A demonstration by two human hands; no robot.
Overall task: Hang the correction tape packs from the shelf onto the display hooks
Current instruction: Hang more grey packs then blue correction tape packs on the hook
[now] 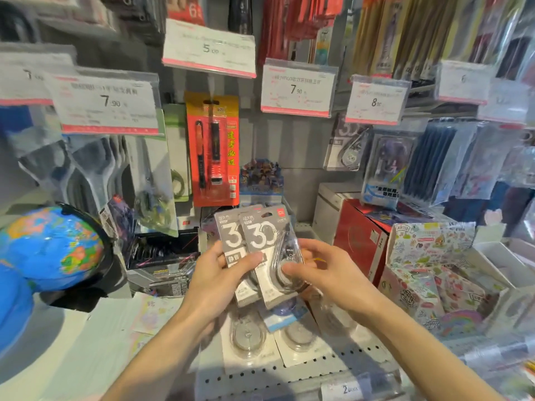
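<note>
Two grey correction tape packs marked "30" are fanned out in the middle of the view, one [230, 235] behind the other [265, 235]. My left hand [220, 273] grips their lower left side with the thumb across the front. My right hand [318, 267] pinches the clear blister of the front pack. More correction tape packs [249, 337] lie flat on the perforated shelf [289, 374] under my hands. One matching pack [346, 149] hangs from a display hook at the upper right, under the 7.90 price tag [298, 88].
A globe [52, 247] stands at the left. An orange pen pack [212, 149] hangs in the centre. A red box [362, 238] and a bin of patterned packets [428, 273] sit at the right. Price tags and hanging goods fill the wall above.
</note>
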